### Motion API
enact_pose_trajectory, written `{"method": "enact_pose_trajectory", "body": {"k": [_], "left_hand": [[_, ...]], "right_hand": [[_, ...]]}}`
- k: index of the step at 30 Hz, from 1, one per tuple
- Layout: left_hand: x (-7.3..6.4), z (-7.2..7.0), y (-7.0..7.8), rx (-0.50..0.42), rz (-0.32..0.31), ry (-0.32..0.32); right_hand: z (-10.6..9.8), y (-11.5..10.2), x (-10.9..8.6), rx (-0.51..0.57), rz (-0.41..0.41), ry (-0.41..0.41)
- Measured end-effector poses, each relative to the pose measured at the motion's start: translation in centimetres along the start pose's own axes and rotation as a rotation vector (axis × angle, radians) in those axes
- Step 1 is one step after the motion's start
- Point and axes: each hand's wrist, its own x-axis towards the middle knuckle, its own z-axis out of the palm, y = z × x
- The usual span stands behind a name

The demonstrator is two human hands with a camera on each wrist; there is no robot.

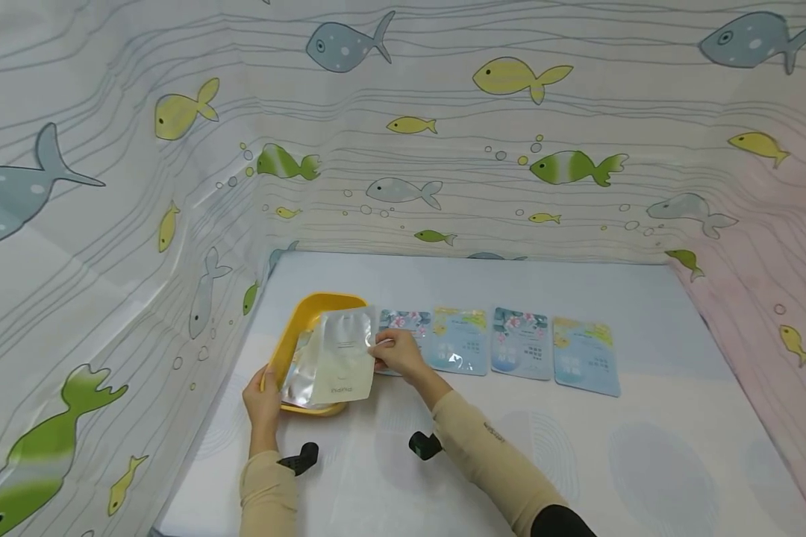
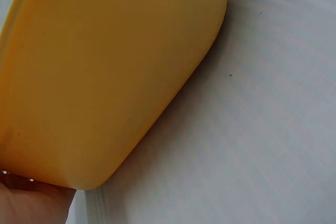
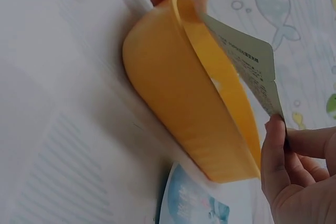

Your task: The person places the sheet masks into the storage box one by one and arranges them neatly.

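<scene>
At the left of the table, a yellow plastic basin (image 1: 283, 358) holds several flat silvery packets (image 1: 301, 382). My left hand (image 1: 262, 403) grips the basin's near left rim; in the left wrist view the basin's outer wall fills much of the picture. Between thumb and fingers, my right hand (image 1: 401, 353) pinches the right edge of a pale green and silver sheet-mask packet (image 1: 344, 365). That packet is held tilted over the basin's right side. In the right wrist view its printed back (image 3: 252, 59) shows, above the basin's rim.
Right of the basin lie blue mask packets in a row: a floral one (image 1: 403, 321) partly behind my right hand, a yellow-topped one (image 1: 460, 343), another floral one (image 1: 520, 344) and a yellow-topped one (image 1: 586, 356). A fish-print curtain (image 1: 457, 209) surrounds the white table (image 1: 645, 440).
</scene>
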Motion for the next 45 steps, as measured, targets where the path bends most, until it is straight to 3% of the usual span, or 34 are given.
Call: {"method": "enact_pose_trajectory", "body": {"k": [9, 21, 39, 45], "left_hand": [[0.0, 0.0, 0.0, 0.004, 0.005, 0.021], [0.0, -0.1, 0.0, 0.015, 0.003, -0.001], [-0.1, 0.0, 0.0, 0.001, 0.005, 0.015], [-0.1, -0.1, -0.1, 0.005, 0.01, 0.011]], "right_hand": [[1.6, 0.0, 1.2, -0.025, 0.006, 0.031], [3.5, 1.3, 3.1, -0.061, 0.005, 0.086], [5.1, 1.0, 3.1, -0.117, 0.011, 0.132], [5.3, 1.0, 3.1, -0.21, 0.0, 0.13]]}}
